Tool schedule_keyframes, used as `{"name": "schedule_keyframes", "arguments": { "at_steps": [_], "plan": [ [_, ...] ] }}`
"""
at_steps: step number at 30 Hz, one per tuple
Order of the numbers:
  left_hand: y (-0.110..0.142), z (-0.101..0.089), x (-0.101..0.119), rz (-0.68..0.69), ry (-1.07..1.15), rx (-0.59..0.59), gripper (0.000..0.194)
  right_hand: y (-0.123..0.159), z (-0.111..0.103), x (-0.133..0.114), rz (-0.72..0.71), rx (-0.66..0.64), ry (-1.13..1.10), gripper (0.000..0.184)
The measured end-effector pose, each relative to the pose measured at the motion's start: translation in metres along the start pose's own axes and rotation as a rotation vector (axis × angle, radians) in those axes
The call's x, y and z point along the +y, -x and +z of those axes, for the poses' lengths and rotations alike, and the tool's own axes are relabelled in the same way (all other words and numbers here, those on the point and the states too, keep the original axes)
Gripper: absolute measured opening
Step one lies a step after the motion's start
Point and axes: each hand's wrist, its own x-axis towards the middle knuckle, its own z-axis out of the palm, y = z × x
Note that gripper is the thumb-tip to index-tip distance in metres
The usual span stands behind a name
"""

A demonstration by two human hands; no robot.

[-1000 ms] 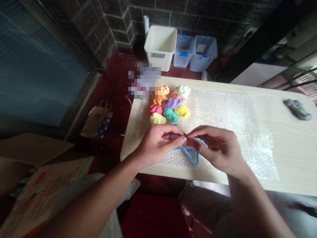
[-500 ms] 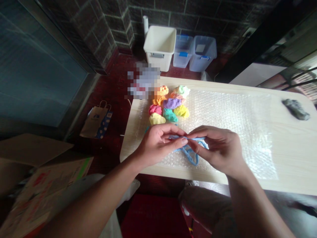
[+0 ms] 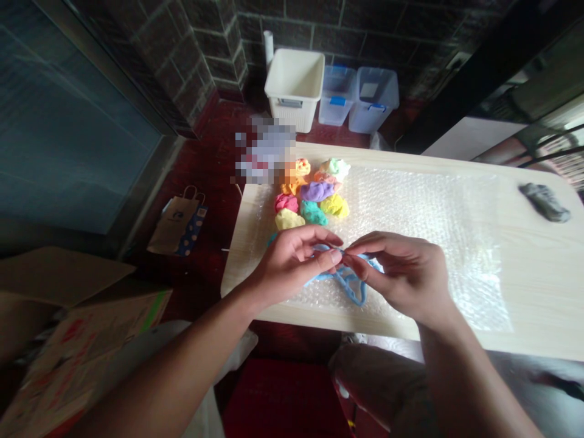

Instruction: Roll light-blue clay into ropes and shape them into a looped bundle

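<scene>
A light blue modelling clay strand (image 3: 354, 296) lies in loops on the bubble wrap (image 3: 420, 225), and part of it is raised between my two hands. My left hand (image 3: 289, 263) pinches it between thumb and fingers. Close beside, the thumb and fingertips of my right hand (image 3: 408, 274) grip the same strand, almost touching the left thumb. Both hands hide parts of the loops. Just beyond my left hand sit several soft clay lumps, among them a pale yellow lump (image 3: 289, 219), a green lump (image 3: 314, 212) and a purple lump (image 3: 317, 191).
The pale wooden table (image 3: 533, 274) carries a dark grey lump (image 3: 545, 202) at its right end. Behind it stand a white bin (image 3: 296, 112) and two clear plastic boxes. A paper bag (image 3: 173, 225) and an open cardboard box (image 3: 91, 347) are on the left.
The raised part of the blue strand has gone from nearly straight to slacker and more curved between my fingers. My left thumb has shifted slightly left; both hands otherwise keep their place.
</scene>
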Motion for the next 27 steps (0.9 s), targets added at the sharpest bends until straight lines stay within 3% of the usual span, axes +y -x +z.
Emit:
{"name": "schedule_keyframes", "arguments": {
  "at_steps": [5,10,18,27],
  "plan": [
    [-0.0024,-0.0001,0.0011,0.014,0.037,0.031,0.025,-0.0002,-0.0014,0.0038,0.072,0.113,-0.148,0.010],
    [-0.0035,-0.0005,-0.0030,0.037,0.038,0.025,0.026,0.0012,0.0002,0.0058,0.105,0.031,-0.237,0.015],
    [-0.0005,-0.0048,-0.0077,0.098,-0.034,0.009,0.017,-0.0001,-0.0014,0.0065,0.023,-0.022,-0.130,0.019],
    [-0.0006,0.0004,-0.0023,0.064,0.070,0.026,0.023,0.0003,0.0023,0.0051,0.041,0.007,-0.149,0.019]
  ]
}}
